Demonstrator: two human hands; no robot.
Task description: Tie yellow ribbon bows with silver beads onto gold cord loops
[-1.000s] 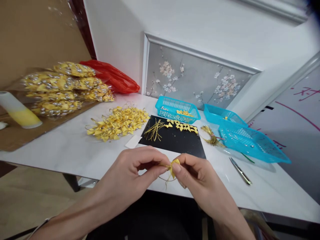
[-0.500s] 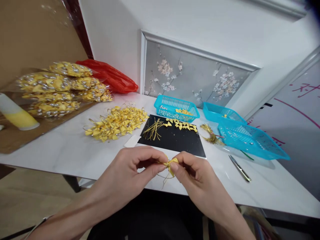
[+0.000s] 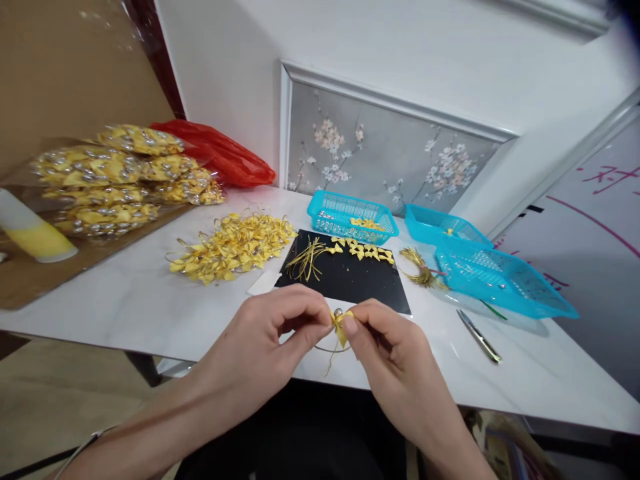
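Observation:
A small yellow ribbon bow [image 3: 341, 331] with a silvery bead [image 3: 338, 312] at its top is pinched between my two hands, over the table's front edge. My left hand [image 3: 280, 330] grips its left side with thumb and forefinger. On the right side, my right hand [image 3: 387, 340] holds the bow the same way. A thin gold cord loops and dangles below it. Just beyond my hands lies a black mat [image 3: 350, 283], bearing several yellow bows [image 3: 371, 251] and loose gold cords [image 3: 310, 259].
Finished-looking bows form a pile [image 3: 235, 247] on the left, near bagged bows [image 3: 100, 167] and a red plastic bag [image 3: 220, 153]. Blue baskets [image 3: 353, 203] stand at the back and right [image 3: 515, 287]. A cord bundle [image 3: 420, 270] and a pen-like tool [image 3: 479, 337] lie right.
The bow has turned between my fingers, so the silvery bead now shows on top. My left hand has shifted slightly; both hands keep their pinch.

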